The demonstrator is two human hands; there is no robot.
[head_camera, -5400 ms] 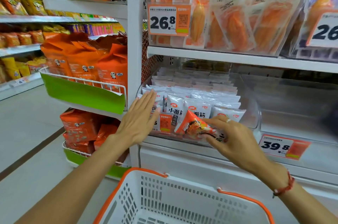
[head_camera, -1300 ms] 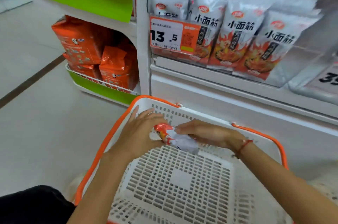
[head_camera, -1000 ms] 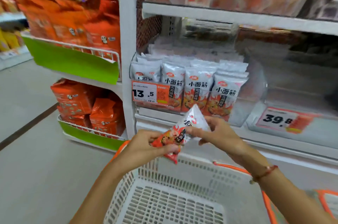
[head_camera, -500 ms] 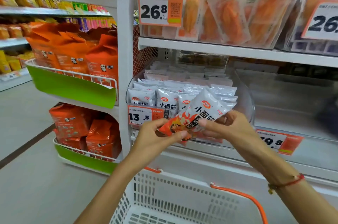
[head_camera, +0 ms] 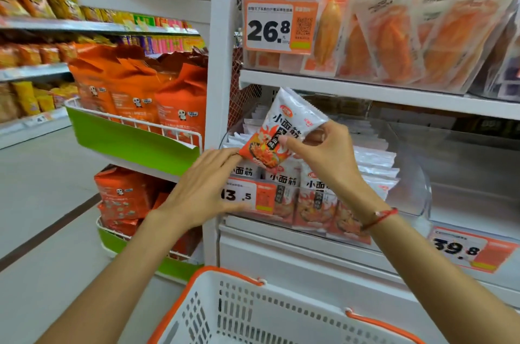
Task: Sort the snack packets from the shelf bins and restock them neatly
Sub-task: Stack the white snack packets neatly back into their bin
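Note:
A white and orange snack packet point(head_camera: 284, 130) is pinched in my right hand point(head_camera: 327, 155), tilted and lifted above the front row of the clear shelf bin point(head_camera: 416, 191). Several matching packets point(head_camera: 318, 197) stand upright in rows inside that bin. My left hand point(head_camera: 205, 191) is spread flat against the bin's front left corner, its fingertips touching the lower left corner of the held packet and partly covering the 13.5 price tag point(head_camera: 247, 196).
A white basket with orange handles point(head_camera: 253, 312) sits low in front of me. A shelf of pale orange pouches point(head_camera: 394, 34) hangs above the bin. Orange bags point(head_camera: 146, 90) fill wire racks to the left. A second clear bin point(head_camera: 472, 163) stands to the right.
The packet came up out of the basket to the bin. In the last half second my right hand raised it higher, and my left hand let go and opened against the bin front.

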